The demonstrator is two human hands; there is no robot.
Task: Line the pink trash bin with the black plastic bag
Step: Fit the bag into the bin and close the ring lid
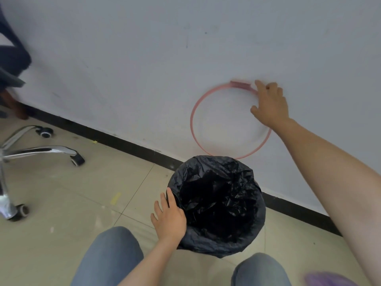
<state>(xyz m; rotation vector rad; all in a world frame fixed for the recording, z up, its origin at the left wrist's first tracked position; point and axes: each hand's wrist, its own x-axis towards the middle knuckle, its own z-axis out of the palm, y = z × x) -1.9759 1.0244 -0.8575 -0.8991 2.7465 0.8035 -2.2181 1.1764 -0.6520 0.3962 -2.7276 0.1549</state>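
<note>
Black bag [216, 203] hides the bin entirely; pink ring [193, 112] is motion-blurred.

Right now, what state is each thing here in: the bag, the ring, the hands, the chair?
black bag: open, draped over the bin's rim, crumpled inside.
pink bin: fully hidden under the bag.
pink ring: off the bin, upright near the wall, blurred.
right hand: grip closed on the ring's upper right edge.
left hand: flat, fingers spread, resting on the bag at the bin's left rim.
office chair base: standing on the tiled floor, apart from the bin.
</note>
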